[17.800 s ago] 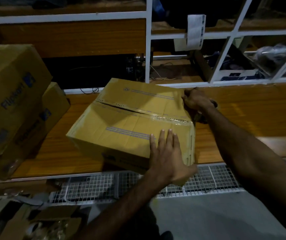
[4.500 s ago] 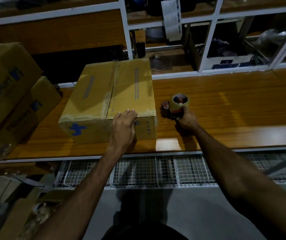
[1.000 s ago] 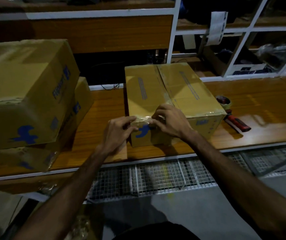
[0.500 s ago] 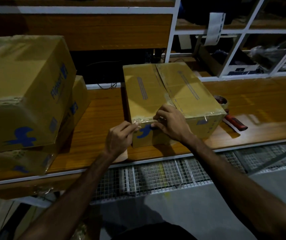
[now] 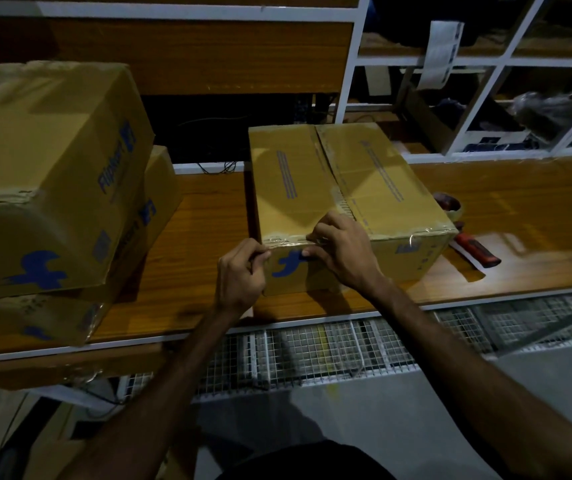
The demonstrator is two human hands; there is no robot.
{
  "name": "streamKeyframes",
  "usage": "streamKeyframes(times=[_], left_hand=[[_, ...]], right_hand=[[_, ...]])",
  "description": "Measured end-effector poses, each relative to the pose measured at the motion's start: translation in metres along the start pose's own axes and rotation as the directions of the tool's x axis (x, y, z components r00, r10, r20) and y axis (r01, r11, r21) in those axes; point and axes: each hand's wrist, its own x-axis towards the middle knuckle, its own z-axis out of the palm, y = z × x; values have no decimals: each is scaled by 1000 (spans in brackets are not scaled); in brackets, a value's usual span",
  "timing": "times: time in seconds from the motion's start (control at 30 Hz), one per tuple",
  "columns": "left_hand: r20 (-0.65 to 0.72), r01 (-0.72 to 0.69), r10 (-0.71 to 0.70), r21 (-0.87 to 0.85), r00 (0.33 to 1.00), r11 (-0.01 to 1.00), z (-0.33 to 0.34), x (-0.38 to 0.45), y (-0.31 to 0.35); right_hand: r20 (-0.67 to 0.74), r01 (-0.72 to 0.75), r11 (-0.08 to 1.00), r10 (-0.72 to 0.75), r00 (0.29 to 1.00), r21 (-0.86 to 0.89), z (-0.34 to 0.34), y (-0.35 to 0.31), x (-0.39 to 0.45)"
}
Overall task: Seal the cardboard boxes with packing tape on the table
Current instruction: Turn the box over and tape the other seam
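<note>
1. Two stacked cardboard boxes [image 5: 45,174] sat well to the left of the middle box, the upper one resting on the lower, both with blue printing on their sides.
2. The wooden surface [image 5: 205,237] carried all the boxes; a bare strip of it lay between the stack and the middle box.
3. The left hand [image 5: 241,275] was at the near left corner of the middle box, its fingers curled and pinching the tape at that corner.
4. The middle box [image 5: 340,188] stood closed on the surface, a strip of clear packing tape [image 5: 288,240] running along its near top edge, just above a blue logo on the front face.
5. The right hand [image 5: 341,252] lay over the near edge of the middle box to the right of the left hand, fingers bent down onto the tape, the thumb on the front face beside the logo; whether it pinched or only pressed the tape was unclear.
6. A tape dispenser [image 5: 464,237] with a red handle lay on the surface just right of the middle box, partly hidden behind it.
7. White-framed shelving [image 5: 354,81] rose behind the middle box.
</note>
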Motion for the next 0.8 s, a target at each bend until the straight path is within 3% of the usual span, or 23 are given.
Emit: streamKeyframes(times=[0.3, 0.63, 0.8], left_hand=[[35, 56, -56, 3, 998, 998, -1, 0, 5], [-42, 116, -114, 35, 993, 993, 1, 1, 15], [-77, 199, -195, 45, 978, 979, 4, -2, 18]], right_hand=[[114, 48, 991, -62, 991, 127, -25, 14, -3], [93, -245, 955, 232, 968, 166, -95, 122, -49], [73, -309, 931, 300, 951, 193, -122, 170, -69]])
